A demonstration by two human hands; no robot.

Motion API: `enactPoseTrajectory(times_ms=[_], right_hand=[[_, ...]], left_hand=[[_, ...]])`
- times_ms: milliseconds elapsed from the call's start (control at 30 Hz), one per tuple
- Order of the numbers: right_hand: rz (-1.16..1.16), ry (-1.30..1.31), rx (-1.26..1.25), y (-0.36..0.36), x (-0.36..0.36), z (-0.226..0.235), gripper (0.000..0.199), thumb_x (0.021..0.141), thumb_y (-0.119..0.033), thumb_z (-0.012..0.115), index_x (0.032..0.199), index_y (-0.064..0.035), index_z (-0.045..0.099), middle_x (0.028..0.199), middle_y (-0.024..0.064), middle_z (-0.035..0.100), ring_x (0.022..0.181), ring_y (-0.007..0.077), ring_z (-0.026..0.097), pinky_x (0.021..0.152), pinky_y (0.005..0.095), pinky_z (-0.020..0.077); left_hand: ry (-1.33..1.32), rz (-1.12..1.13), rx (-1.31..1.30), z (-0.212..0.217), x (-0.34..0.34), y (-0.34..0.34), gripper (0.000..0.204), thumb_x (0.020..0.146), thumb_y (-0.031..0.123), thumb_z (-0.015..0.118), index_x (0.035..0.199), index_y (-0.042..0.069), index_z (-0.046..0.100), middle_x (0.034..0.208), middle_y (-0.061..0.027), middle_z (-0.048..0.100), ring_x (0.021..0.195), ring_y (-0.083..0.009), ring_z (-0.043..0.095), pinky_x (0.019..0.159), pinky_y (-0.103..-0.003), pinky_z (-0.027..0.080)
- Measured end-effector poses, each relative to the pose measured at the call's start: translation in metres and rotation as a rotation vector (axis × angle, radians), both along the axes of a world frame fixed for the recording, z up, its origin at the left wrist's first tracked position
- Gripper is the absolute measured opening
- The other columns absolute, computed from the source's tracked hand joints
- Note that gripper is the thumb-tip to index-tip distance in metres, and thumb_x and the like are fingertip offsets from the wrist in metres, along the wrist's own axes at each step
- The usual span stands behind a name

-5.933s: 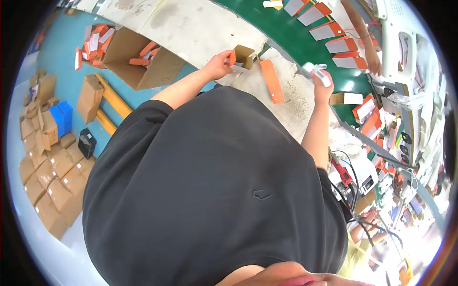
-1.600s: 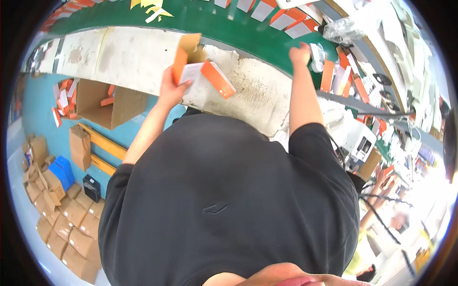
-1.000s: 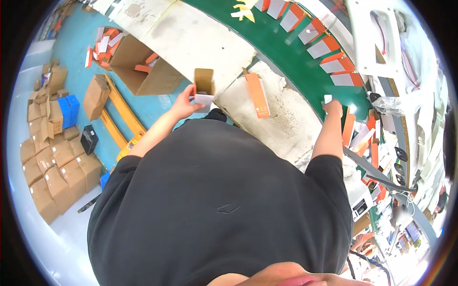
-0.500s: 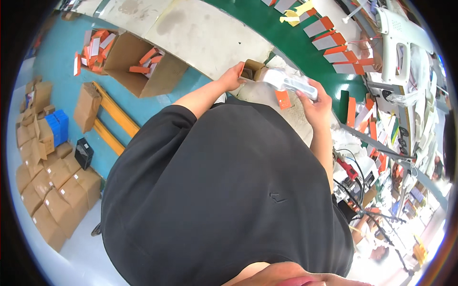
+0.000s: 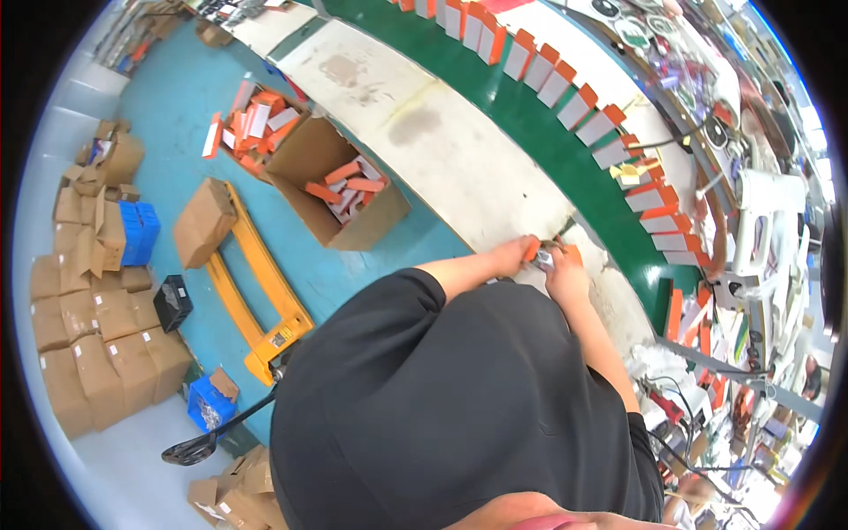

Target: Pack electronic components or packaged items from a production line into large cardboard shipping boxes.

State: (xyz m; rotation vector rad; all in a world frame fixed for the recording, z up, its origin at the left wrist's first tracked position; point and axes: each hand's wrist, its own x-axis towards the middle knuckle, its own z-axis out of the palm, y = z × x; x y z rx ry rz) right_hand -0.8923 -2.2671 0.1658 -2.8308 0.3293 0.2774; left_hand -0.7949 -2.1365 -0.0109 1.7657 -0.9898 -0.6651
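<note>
Packing floor, green conveyor (image 5: 565, 159) far | left hand (image 5: 511, 258) and right hand (image 5: 562, 276) closed together on small orange-white box (image 5: 546, 256) at bench edge | step: assembling box; next: steady two-handed grip.

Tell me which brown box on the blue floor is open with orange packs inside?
The big open carton nearest the grey worktable: its flaps gape and orange-white packs lie inside. The plain cartons stacked at far left are shut.

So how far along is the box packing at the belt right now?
Done: a long row of orange-and-white boxes stands on the green belt. In hand: the left hand and right hand meet over one small orange box. Left: more boxes lie loose in the open carton on the floor.
</note>
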Motion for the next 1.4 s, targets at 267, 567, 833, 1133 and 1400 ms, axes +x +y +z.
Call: enactPoseTrajectory(times_ms=[267, 567, 833, 1133, 1400], right_hand=[[0.037, -0.038, 0.088, 0.014, 0.012, 0.043, 0.023, 0.089, -0.017, 0.066, 0.112, -0.0104, 0.069, 0.093, 0.0182, 0.072, 0.090, 0.0376, 0.071, 0.077, 0.0503, 0.0564], [0.006, 0.184, -0.150, 0.008, 0.010, -0.016, 0.018, 0.091, -0.016, 0.059, 0.087, -0.0120, 0.076, 0.092, 0.0139, 0.075, 0.087, 0.0341, 0.074, 0.075, 0.0484, 0.0585], [0.000, -0.533, 0.295, -0.028, -0.008, -0.007, 0.013, 0.090, -0.020, 0.071, 0.089, -0.0066, 0.071, 0.094, 0.0131, 0.072, 0.076, 0.0316, 0.070, 0.067, 0.0428, 0.0565], [-0.522, -0.544, 1.323, -0.136, -0.118, 0.043, 0.085, 0.095, -0.021, 0.070, 0.161, -0.0050, 0.020, 0.148, 0.0168, 0.052, 0.135, 0.0258, 0.050, 0.114, 0.0441, 0.0394], [-0.425, -0.604, 1.471, -0.211, -0.148, 0.059, 0.073, 0.077, -0.015, 0.087, 0.140, -0.0011, 0.053, 0.122, 0.0092, 0.069, 0.116, 0.0228, 0.065, 0.103, 0.0408, 0.0493]], left_hand=[[0.025, -0.021, 0.119, 0.026, 0.004, 0.013, 0.069, 0.077, 0.009, 0.084, 0.134, 0.010, 0.046, 0.127, -0.0175, 0.061, 0.121, -0.0403, 0.058, 0.098, -0.047, 0.049], [-0.004, -0.035, 0.208, 0.038, -0.005, 0.010, 0.061, 0.081, 0.006, 0.076, 0.132, 0.012, 0.044, 0.126, -0.0195, 0.063, 0.118, -0.0412, 0.061, 0.095, -0.049, 0.051], [-0.012, -0.136, 0.095, 0.000, 0.026, -0.005, 0.052, 0.065, 0.011, 0.083, 0.114, 0.006, 0.063, 0.106, -0.0152, 0.067, 0.103, -0.0323, 0.065, 0.090, -0.044, 0.053], [1.541, -0.440, -0.344, 0.163, 0.014, -0.084, 0.064, 0.087, 0.027, 0.079, 0.140, 0.002, 0.053, 0.131, -0.0162, 0.066, 0.121, -0.0300, 0.064, 0.107, -0.047, 0.049], [0.971, -0.065, 0.292, 0.148, -0.077, -0.203, 0.035, 0.095, 0.025, 0.068, 0.123, 0.005, 0.063, 0.115, -0.0100, 0.071, 0.101, -0.0210, 0.069, 0.082, -0.038, 0.055]])
